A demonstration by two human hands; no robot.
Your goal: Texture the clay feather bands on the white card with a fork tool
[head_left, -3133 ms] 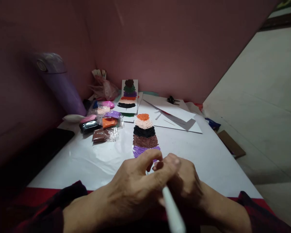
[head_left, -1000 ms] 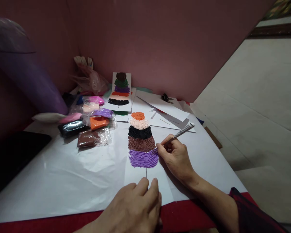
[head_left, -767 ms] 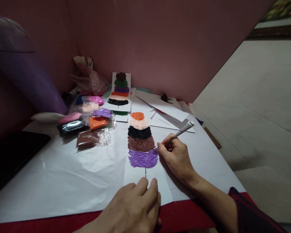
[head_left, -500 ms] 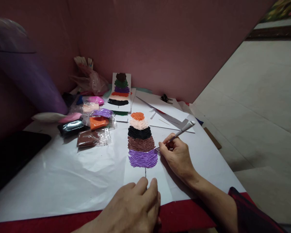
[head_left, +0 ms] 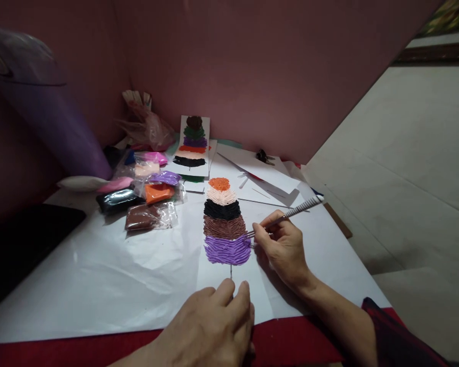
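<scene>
Your right hand (head_left: 285, 247) has tilted its pinched tool (head_left: 290, 214) lower (tip scoring the clay feather (head_left: 225, 224)); your left hand (head_left: 214, 326) lies flat, open, steadying the paper (head_left: 252, 295).

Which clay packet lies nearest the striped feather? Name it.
The brown packet. It lies at the near end of the pile, closest to the feather; the orange packet and black packet sit farther off.

Dim, reddish light; stretched edges.

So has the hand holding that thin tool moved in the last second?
Barely. The right hand with the tool stays at the clay feather's right edge; only the handle tilts lower.
</scene>
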